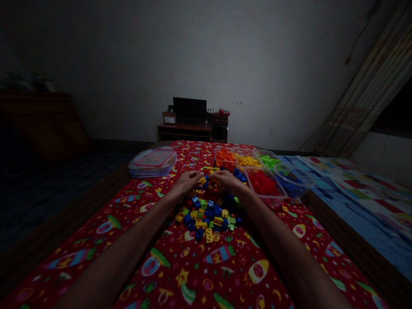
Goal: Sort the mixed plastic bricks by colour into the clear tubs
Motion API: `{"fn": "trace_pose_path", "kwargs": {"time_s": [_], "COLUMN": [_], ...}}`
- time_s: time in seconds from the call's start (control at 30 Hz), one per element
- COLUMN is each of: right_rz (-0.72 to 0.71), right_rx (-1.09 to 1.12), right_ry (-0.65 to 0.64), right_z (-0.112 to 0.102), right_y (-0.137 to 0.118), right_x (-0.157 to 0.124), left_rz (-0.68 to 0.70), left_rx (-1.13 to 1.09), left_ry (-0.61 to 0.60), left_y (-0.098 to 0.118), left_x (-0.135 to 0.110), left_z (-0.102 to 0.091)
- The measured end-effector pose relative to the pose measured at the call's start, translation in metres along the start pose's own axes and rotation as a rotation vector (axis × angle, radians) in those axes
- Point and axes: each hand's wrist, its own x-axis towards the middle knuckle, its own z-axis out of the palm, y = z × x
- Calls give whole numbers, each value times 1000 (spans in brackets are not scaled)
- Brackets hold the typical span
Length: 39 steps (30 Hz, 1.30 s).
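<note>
A loose pile of toy building bricks in blue, yellow, green and red lies on a red patterned cloth. At the pile's far left side my left hand is closed, its fingertips on a yellow and blue building brick. Just across from it, my right hand has its fingers curled in a pinch over the far part of the pile. What those right fingers hold, if anything, is too dark and small to make out. A short gap separates the two hands.
Right of the pile stand clear tubs of orange pieces, yellow pieces, green pieces and red pieces, plus a round tub with blue ones. Stacked lids lie at left. A bed adjoins the right side.
</note>
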Motion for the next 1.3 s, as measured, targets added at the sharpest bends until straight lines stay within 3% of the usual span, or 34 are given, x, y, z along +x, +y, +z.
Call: {"fn": "trace_pose_path", "kwargs": {"time_s": [0.27, 0.4, 0.63, 0.8, 0.9, 1.03, 1.17, 1.3], "right_rz": [-23, -26, 2, -25, -127, -200, -82, 86], "right_rx": [-309, -269, -190, -416, -565, -538, -540, -604], "right_ry": [-55, -23, -18, -56, 37, 337, 487, 655], "right_z": [12, 11, 0, -7, -24, -65, -110, -138], "right_y": [-6, -7, -10, -10, -13, -20, -29, -41], "right_x": [-6, -6, -11, -7, -3, -2, 4, 25], "left_rz": [66, 97, 262, 375, 351, 225, 159, 149], "left_rx": [279, 314, 598, 869, 855, 773, 766, 743], "left_ry": [5, 5, 117, 226, 258, 302, 328, 327], "left_y": [4, 3, -3, -14, -25, -42, -53, -54], "left_x": [-2, 0, 10, 22, 29, 36, 38, 35], "left_z": [7, 6, -11, -31, -46, -62, -69, -69]}}
